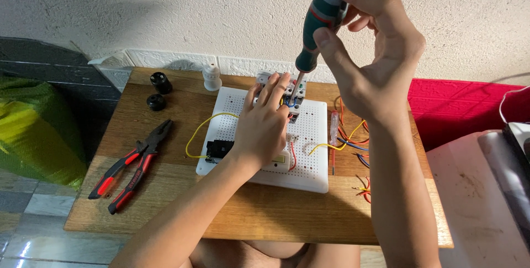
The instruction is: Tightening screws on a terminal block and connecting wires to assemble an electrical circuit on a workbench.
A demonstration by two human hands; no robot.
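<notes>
My right hand point(367, 52) grips the top of a dark green screwdriver point(320, 27), held upright with its tip down on a white circuit breaker point(287, 88) at the far edge of a white perforated board point(309, 163). My left hand point(265, 124) rests flat on the board, fingers touching the breaker and steadying it. A yellow wire point(201, 127) loops off the board's left side to a black part point(216, 149). A red wire point(292, 154) and another yellow wire point(326, 146) run across the board by my left hand.
Red-and-black pliers point(130, 166) lie on the left of the small wooden table point(165, 213). Two black lamp holders point(160, 83) and a white one point(211, 77) stand at the back left. Loose coloured wires point(356, 141) and a clear tester screwdriver point(333, 130) lie right of the board.
</notes>
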